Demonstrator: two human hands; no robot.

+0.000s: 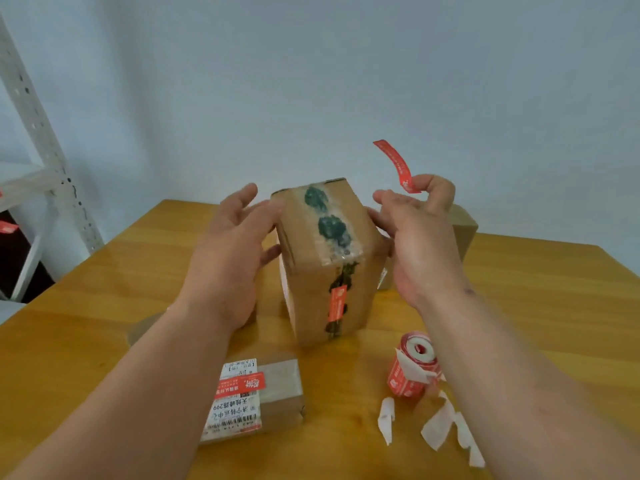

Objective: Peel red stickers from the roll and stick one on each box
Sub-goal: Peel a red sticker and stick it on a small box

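Note:
A tall cardboard box [329, 265] stands at the table's middle, taped on top, with a red sticker [337, 304] on its near face. My left hand [232, 251] is open, its fingers against the box's left side. My right hand [420, 233] touches the box's right side while its thumb and forefinger pinch a loose red sticker [398, 166] that curls upward. The red sticker roll [414, 363] lies at the front right. A flat box [256, 398] with a shipping label and a red sticker lies near the front edge.
Another cardboard box [464, 225] sits behind my right hand. White backing scraps [438, 424] lie by the roll on the wooden table [104, 289]. A flat brown piece lies under my left forearm. A white metal shelf [45, 161] stands at the left.

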